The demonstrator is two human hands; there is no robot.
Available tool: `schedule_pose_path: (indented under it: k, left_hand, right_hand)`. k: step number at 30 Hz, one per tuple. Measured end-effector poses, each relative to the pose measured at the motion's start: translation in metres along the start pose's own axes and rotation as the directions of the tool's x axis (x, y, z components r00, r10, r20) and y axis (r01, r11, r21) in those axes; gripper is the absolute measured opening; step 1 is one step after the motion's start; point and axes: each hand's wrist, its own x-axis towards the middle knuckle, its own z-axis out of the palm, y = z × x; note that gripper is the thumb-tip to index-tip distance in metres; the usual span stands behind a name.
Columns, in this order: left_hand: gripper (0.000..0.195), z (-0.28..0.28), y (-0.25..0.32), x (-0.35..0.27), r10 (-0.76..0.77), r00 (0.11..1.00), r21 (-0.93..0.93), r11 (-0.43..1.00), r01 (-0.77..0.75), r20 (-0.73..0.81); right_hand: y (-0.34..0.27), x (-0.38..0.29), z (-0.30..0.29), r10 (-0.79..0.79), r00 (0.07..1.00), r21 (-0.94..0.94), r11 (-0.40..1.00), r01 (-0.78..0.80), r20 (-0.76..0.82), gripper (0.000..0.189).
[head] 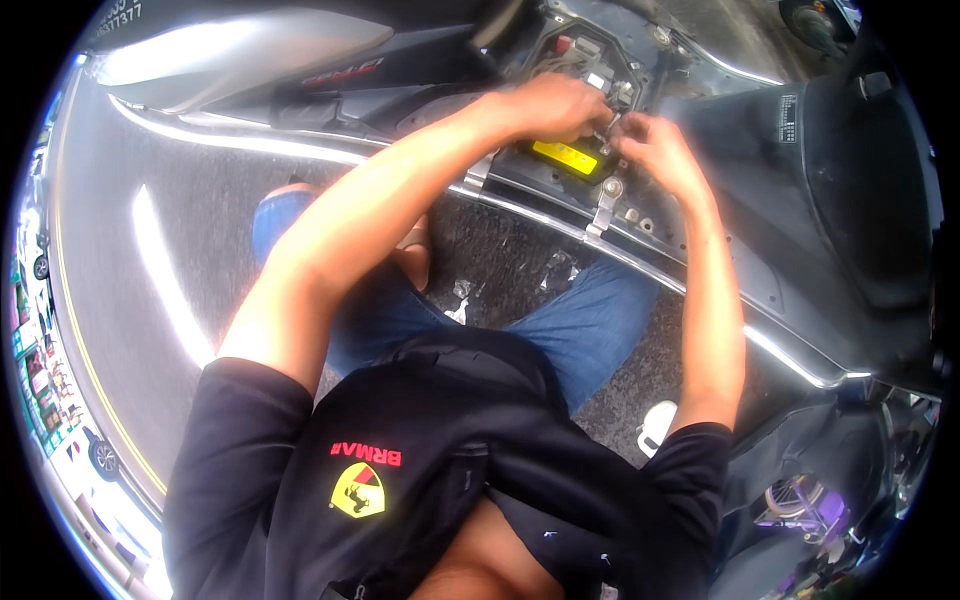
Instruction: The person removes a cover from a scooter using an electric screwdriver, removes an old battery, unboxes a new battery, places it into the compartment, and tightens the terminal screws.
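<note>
Both hands meet over an uncovered compartment in the dark footboard of a scooter. My left hand (566, 107) reaches across from the left, its fingers bent down beside the battery's terminal end. Close to it, my right hand (649, 141) has thumb and fingertips curled together at the same corner. A small metal terminal piece (604, 142) shows between them; whether either hand grips it is hidden by the fingers. Below my left hand lies the black battery with a yellow label (564, 157) bearing writing. Wires and connectors (586, 56) fill the compartment's far part.
A bright metal trim rail (525, 214) runs along the footboard's near edge. Dark scooter bodywork (862, 195) rises at the right. Scraps of clear plastic (459, 300) lie on the asphalt between my legs. A white object (657, 427) sits by my right elbow. Parked cars (103, 456) stand far left.
</note>
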Motion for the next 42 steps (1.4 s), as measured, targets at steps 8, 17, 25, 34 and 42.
schedule_pose_path:
  k: [8, 17, 25, 34, 42]
  left_hand:
    - [0.036, -0.002, -0.002, 0.004, -0.058, 0.996, -0.003, 0.998, 0.059, 0.073]
    - [0.030, 0.003, 0.000, 0.002, -0.090, 0.996, -0.076, 0.993, 0.091, 0.016]
    - [0.026, 0.012, -0.008, 0.000, 0.000, 0.999, -0.027, 1.000, -0.001, -0.035]
    - [0.017, 0.009, 0.009, 0.016, 0.025, 1.000, -0.096, 0.995, -0.026, -0.006]
    - [0.018, -0.001, 0.005, 0.000, -0.004, 1.000, -0.029, 1.000, 0.004, 0.013]
  right_hand:
    - [-0.006, -0.001, 0.002, -0.064, 0.998, -0.112, 0.992, 0.063, -0.003, 0.022]
    - [-0.001, -0.037, 0.017, -0.201, 0.973, -0.228, 0.958, 0.172, -0.111, 0.033]
    - [-0.016, -0.165, 0.015, 0.085, 0.878, 0.150, 0.989, -0.016, -0.470, 0.017]
    - [0.265, -0.394, 0.318, 0.957, 0.157, 0.817, -0.115, -0.565, 0.243, 0.019]
    - [0.263, -0.303, 0.391, 0.978, 0.037, 0.978, -0.206, -0.032, 0.207, 0.032]
